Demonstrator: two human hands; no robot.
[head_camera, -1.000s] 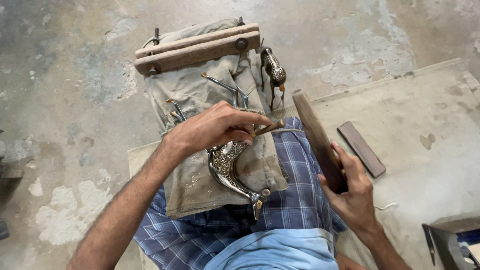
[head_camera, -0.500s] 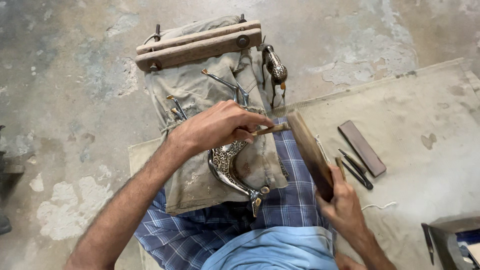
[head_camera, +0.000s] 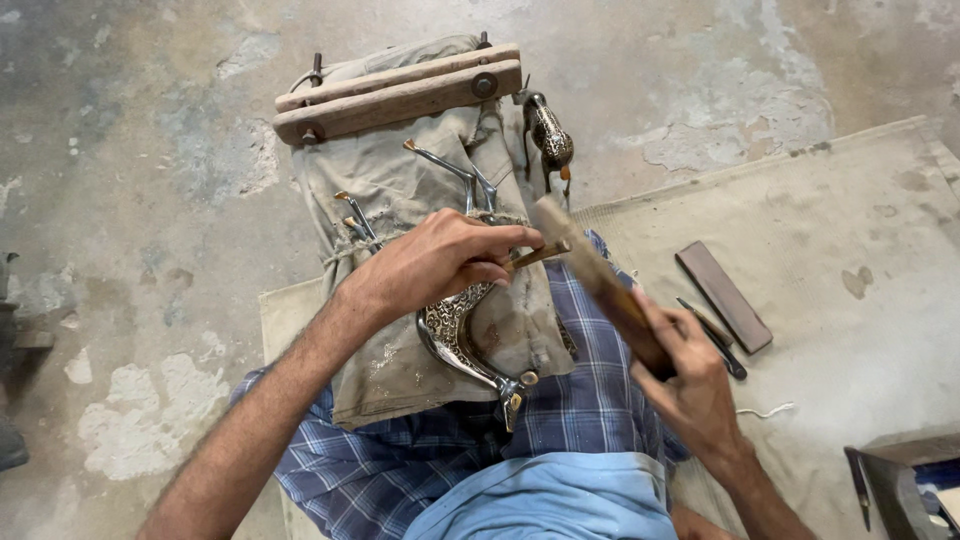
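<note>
My left hand (head_camera: 440, 262) pinches a thin chisel (head_camera: 535, 256) whose tip rests on a curved, engraved metal piece (head_camera: 455, 335) lying on a canvas-covered wooden clamp (head_camera: 398, 92) between my legs. My right hand (head_camera: 685, 385) grips a flat wooden mallet stick (head_camera: 590, 275), its upper end touching the chisel's head. Thin metal rods (head_camera: 450, 170) poke out of the canvas above my left hand. The part of the metal piece under my left hand is hidden.
A dark rectangular stone (head_camera: 723, 296) and a thin dark tool (head_camera: 712, 338) lie on the cloth mat (head_camera: 850, 230) to the right. An ornate metal figure (head_camera: 548, 135) stands beside the clamp. A dark box edge (head_camera: 900, 485) sits at bottom right. Worn concrete floor surrounds everything.
My right hand has swung the wooden stick leftward and down until it meets the chisel's head. My left hand and the chisel stay in place.
</note>
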